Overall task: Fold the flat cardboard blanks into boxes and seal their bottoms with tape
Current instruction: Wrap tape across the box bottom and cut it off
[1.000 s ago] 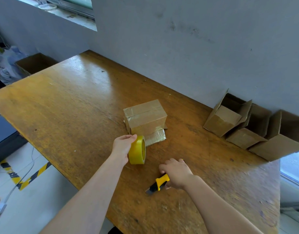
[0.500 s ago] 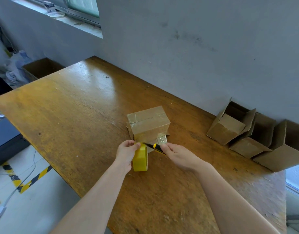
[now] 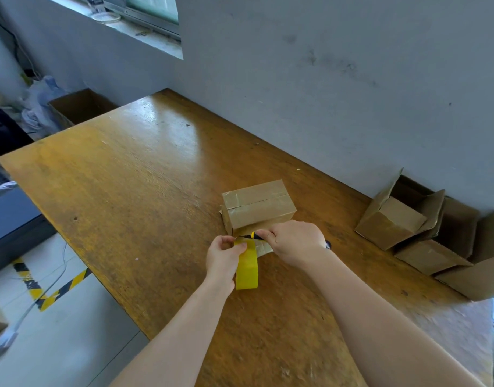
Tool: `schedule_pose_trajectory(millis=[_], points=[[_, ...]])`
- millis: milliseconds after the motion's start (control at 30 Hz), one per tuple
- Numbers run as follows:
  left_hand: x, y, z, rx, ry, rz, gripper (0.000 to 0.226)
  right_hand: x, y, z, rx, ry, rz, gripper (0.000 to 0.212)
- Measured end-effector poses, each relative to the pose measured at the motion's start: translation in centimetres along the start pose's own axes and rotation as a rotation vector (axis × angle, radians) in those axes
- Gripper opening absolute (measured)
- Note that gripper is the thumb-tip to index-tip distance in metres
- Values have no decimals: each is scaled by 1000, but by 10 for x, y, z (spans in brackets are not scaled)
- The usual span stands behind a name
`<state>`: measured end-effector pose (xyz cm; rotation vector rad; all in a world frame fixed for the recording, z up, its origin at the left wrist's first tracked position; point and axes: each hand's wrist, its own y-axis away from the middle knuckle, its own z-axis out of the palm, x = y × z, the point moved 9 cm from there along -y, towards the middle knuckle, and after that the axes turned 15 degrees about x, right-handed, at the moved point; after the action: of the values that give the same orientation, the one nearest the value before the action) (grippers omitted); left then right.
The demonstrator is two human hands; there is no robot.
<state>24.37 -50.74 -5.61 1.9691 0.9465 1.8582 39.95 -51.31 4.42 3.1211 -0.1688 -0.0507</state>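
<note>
while left hand (image 3: 225, 254) pinches tape roll (image 3: 247, 268) | right hand (image 3: 294, 238) grips knife (image 3: 254, 235) (closed)

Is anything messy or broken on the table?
Nothing broken or spilled. The finished boxes by the wall lie tipped on their sides, flaps hanging open. The taped box has slightly wrinkled tape.

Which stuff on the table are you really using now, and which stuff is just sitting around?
In use:
- taped cardboard box
- yellow tape roll, held by the left hand
- yellow and black utility knife, held by the right hand

Just sitting around:
- three folded boxes by the wall
- open cardboard box beyond the wooden table
</note>
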Motion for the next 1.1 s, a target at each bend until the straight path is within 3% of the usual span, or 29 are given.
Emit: schedule_pose_trajectory(millis=[400, 567, 633, 733, 1100], points=[[0, -7, -1, 14, -119, 1, 19, -14, -12, -9, 45, 226, -80, 61], [-2, -10, -2, 20, -164, 2, 19, -20, -12, -2, 8, 293, -148, 25], [-2, -10, -2, 19, -175, -2, 18, -17, -13, 1, -32, 282, -103, 29], [-1, -9, -2, 14, -204, 0, 18, -17, -19, -3, -64, 251, 7, 55], [10, -1, 3, -2, -284, 59, 12, -23, -23, -4, -64, 342, -5, 49]])
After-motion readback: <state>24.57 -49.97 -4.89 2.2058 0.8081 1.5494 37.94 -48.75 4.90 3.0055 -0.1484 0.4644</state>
